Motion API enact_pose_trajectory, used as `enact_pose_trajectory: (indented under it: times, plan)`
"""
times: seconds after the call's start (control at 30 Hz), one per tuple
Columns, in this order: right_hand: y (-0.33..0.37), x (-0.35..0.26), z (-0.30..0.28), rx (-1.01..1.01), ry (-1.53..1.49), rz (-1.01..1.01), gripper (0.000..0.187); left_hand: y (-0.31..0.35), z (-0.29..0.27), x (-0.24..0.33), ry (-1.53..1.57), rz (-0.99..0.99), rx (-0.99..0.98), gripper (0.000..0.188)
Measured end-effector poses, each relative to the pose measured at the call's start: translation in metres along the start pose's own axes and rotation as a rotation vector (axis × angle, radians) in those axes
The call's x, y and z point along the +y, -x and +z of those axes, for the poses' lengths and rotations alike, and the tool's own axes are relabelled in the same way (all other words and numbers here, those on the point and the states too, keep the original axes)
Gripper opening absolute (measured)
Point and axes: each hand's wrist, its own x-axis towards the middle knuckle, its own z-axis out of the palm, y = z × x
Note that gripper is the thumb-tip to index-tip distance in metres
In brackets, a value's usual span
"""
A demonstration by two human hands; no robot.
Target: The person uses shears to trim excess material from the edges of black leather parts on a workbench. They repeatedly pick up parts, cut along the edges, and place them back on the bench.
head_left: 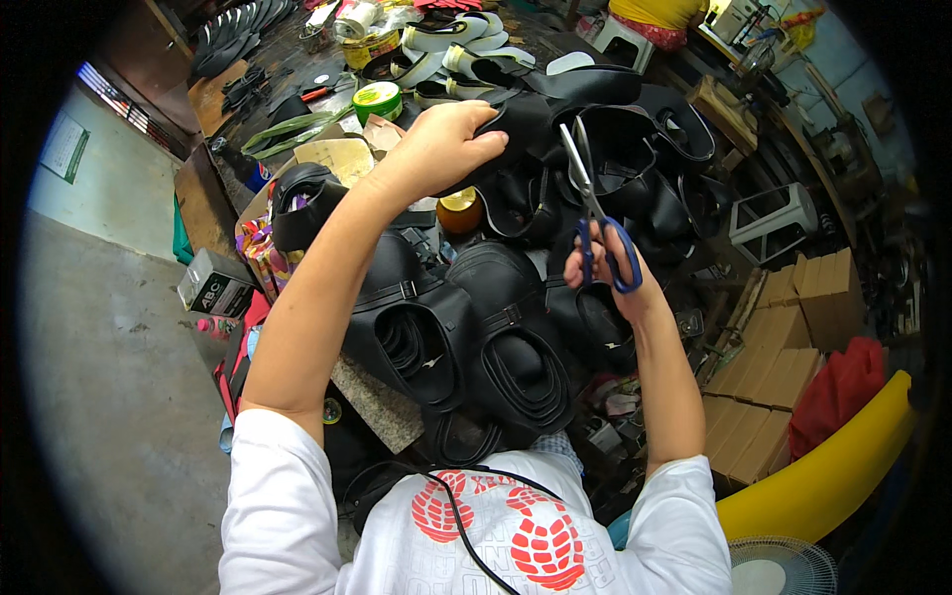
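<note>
My left hand [444, 149] grips the edge of a black leather shoe upper [524, 121], its thumb stretched along the top. In my right hand [647, 290] is a pair of scissors [581, 169] with blue handles, blades pointing up and slightly apart. The blades stand in front of more black uppers heaped on the bench. Nearer me lie nested stacks of black strapped uppers [501, 322]. Between my arms stands an amber jar [459, 212] with a pale top. Beyond my left hand is a green round tin [378, 100].
Pale grey and black uppers [466, 40] cover the far bench. On the left is a dark rectangular can [222, 290]. To the right are cardboard boxes [764, 372], a plastic stool [773, 222], a yellow curved object [828, 471] and a fan [778, 568]. Another person [650, 18] is at the back.
</note>
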Motion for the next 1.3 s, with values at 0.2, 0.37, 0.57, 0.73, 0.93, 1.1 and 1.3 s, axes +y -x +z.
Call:
enact_pose_trajectory:
  times: [0.2, 0.37, 0.57, 0.73, 0.93, 1.1, 1.3]
  plan:
    - [-0.035, -0.005, 0.011, -0.063, 0.034, 0.127, 0.054, 0.043, -0.017, 0.015, -0.161, 0.138, -0.024, 0.027]
    - [-0.038, -0.019, 0.012, -0.117, 0.071, 0.132, 0.051, 0.081, -0.005, 0.022, -0.163, 0.07, -0.02, 0.027]
    - [-0.024, -0.026, 0.009, -0.161, 0.291, 0.189, 0.049, 0.104, 0.0, 0.024, -0.118, -0.028, 0.069, 0.026]
    - [-0.025, -0.031, 0.02, -0.159, 0.265, 0.191, 0.042, 0.116, 0.004, 0.033, -0.173, 0.014, 0.092, 0.026]
    - [-0.024, -0.042, 0.029, -0.175, 0.287, 0.18, 0.042, 0.129, -0.001, 0.037, -0.199, 0.011, 0.1, 0.026]
    - [-0.028, -0.043, 0.03, -0.193, 0.308, 0.24, 0.042, 0.138, -0.002, 0.038, -0.201, 0.027, 0.09, 0.027]
    - [-0.027, -0.034, 0.031, -0.19, 0.182, 0.133, 0.045, 0.146, -0.003, 0.039, -0.15, -0.023, 0.117, 0.029]
